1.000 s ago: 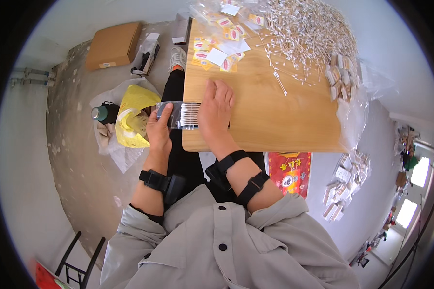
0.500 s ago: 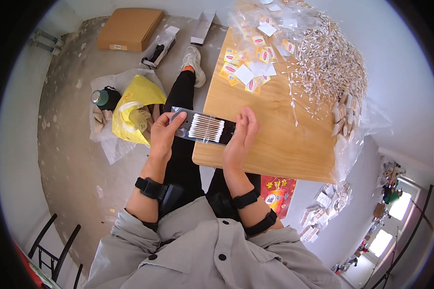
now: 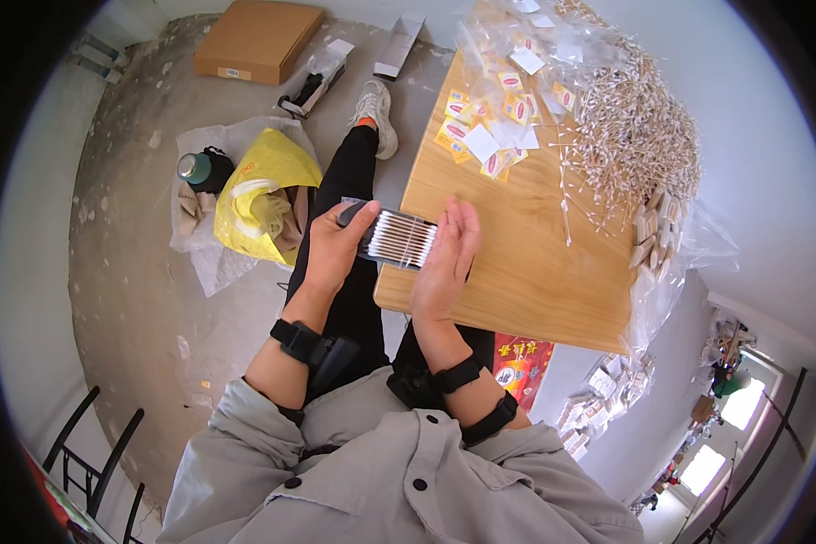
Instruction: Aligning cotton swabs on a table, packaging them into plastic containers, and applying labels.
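A flat clear packet of cotton swabs (image 3: 399, 238), with a dark backing and the swabs lined up in a row, is held between my two hands over my lap at the table's left edge. My left hand (image 3: 334, 252) pinches its left end, thumb on top. The right end lies against my right hand (image 3: 444, 265), whose fingers curl around and cover it. On the wooden table (image 3: 517, 263), a big heap of loose cotton swabs (image 3: 639, 118) fills the far right. Yellow-and-white printed packets (image 3: 517, 109) and white cards (image 3: 481, 143) are scattered at the far left of the tabletop.
Bundled swabs (image 3: 655, 227) and clear plastic film lie at the table's right edge. A yellow bag (image 3: 267, 204) and a dark flask (image 3: 193, 168) stand on the floor to the left. Farther off is a cardboard box (image 3: 258, 41). A black metal frame (image 3: 91, 453) stands lower left.
The packet and my left hand have moved slightly right, closer to my right hand, which now covers more of the packet's right end. The whole view has shifted a little.
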Available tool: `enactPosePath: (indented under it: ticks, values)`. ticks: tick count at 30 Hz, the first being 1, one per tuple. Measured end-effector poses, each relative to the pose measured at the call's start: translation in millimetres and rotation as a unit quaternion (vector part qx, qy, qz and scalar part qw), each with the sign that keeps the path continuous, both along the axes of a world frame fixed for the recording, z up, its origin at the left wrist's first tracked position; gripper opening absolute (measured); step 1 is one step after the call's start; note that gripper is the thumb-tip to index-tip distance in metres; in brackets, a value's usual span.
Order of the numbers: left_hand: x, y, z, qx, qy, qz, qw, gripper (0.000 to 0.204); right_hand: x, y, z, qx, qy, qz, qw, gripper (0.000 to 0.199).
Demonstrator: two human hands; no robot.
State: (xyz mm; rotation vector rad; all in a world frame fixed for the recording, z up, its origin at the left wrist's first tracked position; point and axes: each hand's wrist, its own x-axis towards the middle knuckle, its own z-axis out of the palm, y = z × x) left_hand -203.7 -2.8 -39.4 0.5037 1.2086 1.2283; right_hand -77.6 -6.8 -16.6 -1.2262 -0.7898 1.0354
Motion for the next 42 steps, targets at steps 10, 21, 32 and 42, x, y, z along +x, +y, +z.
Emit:
enactPosePath:
  ticks: [10,21,32,42]
  values:
    - [8,0,0,-0.02,0.099,0.055,0.993,0.024,31,33,2,-0.009,-0.192,0.026,0.981,0.036]
    - [-19,3,0,-0.003,0.061,0.117,0.991,0.031,84,144,25,-0.088,-0.519,0.207,0.825,0.039]
    - [-33,-13,-11,-0.009,0.108,0.127,0.986,0.028,109,194,21,0.006,-0.505,0.04,0.862,0.04]
    - [-32,-10,-9,-0.029,0.11,0.122,0.986,0.026,125,158,23,0.045,-0.571,0.089,0.815,0.041]
